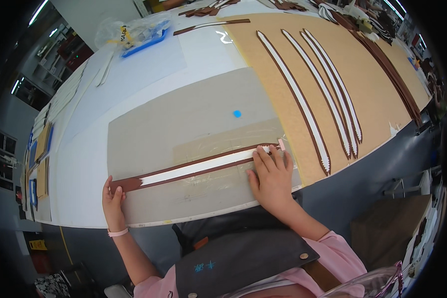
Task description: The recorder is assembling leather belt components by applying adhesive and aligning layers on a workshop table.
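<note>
A long brown leather-like strip with a white band down its middle lies across the grey mat before me. My left hand pinches its plain brown left end, thumb on top and the other fingers round the far edge. Over the strip's toothed, pointed right end, my right hand lies flat with its fingers stretched out, partly hiding that end. A small pink piece sits upright-looking just past the right fingertips.
Several similar strips lie lengthwise on the tan board at the right. Dark brown strips run along the far right. A blue tray with plastic bags stands at the back left. A blue dot marks the mat.
</note>
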Action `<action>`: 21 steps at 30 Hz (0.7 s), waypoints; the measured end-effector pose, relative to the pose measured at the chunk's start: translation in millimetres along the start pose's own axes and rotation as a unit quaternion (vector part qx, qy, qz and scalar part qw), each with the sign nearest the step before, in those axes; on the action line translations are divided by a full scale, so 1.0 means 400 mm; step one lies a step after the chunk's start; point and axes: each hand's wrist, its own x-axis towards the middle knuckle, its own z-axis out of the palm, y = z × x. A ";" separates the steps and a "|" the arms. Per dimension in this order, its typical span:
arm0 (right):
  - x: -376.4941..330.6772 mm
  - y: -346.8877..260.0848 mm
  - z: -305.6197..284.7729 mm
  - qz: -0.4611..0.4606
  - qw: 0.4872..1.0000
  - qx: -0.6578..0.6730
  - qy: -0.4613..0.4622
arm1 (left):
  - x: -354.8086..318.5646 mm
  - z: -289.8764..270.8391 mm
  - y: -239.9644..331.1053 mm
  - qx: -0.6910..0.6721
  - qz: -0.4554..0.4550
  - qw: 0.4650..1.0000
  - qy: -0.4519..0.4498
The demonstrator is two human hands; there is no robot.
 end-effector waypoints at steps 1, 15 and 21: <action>0.001 0.000 0.000 0.001 1.000 0.001 0.005 | 0.000 0.002 0.003 0.004 0.000 1.000 0.005; -0.002 -0.001 0.003 -0.011 1.000 -0.017 0.016 | -0.098 0.422 0.152 0.348 0.527 0.714 -0.303; -0.001 -0.002 0.001 0.003 1.000 -0.016 0.010 | -0.027 0.517 0.126 0.347 0.623 0.607 -0.350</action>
